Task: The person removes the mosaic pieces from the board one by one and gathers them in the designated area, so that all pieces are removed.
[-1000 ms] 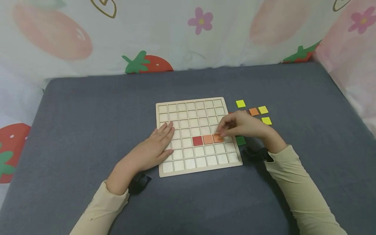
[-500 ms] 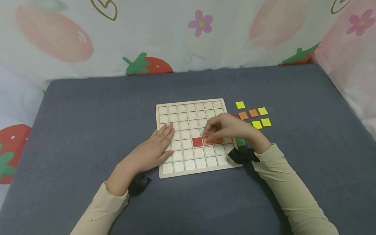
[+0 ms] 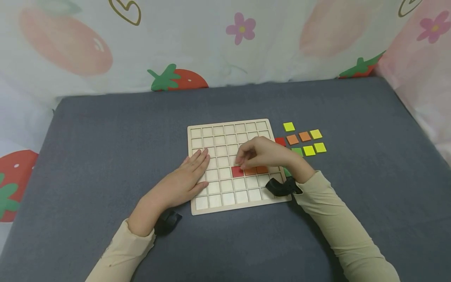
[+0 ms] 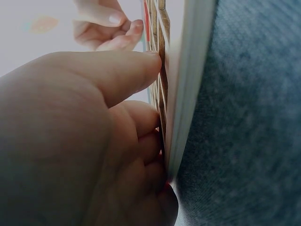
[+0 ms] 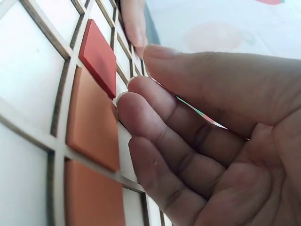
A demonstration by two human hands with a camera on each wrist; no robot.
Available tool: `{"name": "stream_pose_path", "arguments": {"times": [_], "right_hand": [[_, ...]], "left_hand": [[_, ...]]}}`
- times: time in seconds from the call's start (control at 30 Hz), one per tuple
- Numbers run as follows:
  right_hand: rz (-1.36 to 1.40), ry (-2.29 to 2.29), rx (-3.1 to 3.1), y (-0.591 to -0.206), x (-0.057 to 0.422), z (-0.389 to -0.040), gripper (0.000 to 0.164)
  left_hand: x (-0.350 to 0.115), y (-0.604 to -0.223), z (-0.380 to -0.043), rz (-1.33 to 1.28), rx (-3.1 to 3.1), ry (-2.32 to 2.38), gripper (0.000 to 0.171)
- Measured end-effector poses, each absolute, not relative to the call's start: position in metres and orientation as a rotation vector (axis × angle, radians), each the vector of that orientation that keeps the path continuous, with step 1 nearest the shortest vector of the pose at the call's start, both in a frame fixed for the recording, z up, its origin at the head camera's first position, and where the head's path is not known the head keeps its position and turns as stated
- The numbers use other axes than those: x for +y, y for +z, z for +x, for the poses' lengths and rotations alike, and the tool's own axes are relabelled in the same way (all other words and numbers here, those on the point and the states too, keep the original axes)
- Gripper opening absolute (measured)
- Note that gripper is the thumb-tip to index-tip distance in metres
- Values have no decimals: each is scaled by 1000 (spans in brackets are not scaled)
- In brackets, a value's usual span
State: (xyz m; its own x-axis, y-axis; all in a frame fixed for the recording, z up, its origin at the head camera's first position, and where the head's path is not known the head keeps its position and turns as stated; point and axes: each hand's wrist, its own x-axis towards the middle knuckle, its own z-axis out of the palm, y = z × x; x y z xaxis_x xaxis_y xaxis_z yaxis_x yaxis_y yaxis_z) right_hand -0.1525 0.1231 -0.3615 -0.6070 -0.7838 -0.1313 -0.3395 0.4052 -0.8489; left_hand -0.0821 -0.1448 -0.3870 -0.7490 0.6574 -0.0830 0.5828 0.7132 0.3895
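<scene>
My left hand (image 3: 186, 176) lies flat over the left edge of a pale wooden grid board (image 3: 229, 196), fingers straight. In one row of its cells sit a red square tile (image 3: 237, 171) and two orange square tiles (image 3: 250, 171), side by side. Close above the red tile is my right hand (image 3: 264, 152), its fingers loosely bent and its fingertips at that tile's right part. In the right wrist view nothing shows between thumb (image 5: 188, 66) and fingers; the red tile (image 5: 99, 59) and an orange tile (image 5: 94, 117) lie in their cells beside them.
Loose tiles lie right of the board on the dark grey cloth (image 3: 105, 129): several yellow ones (image 3: 320, 147), two orange (image 3: 304, 136), one red (image 3: 280, 141), a light green (image 3: 297, 151) and a partly hidden dark green (image 3: 287, 172). A strawberry-patterned curtain (image 3: 275, 51) hangs behind.
My right hand has moved left along the tile row, from the rightmost orange tile to the red one, uncovering some loose tiles. The left hand and the board have stayed put.
</scene>
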Motion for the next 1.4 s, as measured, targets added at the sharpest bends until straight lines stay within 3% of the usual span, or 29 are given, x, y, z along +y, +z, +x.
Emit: {"name": "stream_pose_path", "arguments": {"times": [1.4], "right_hand": [[-958, -1087, 2173, -375, 119, -151, 19]], "left_hand": [[-144, -390, -83, 993, 2712, 492, 65]]}}
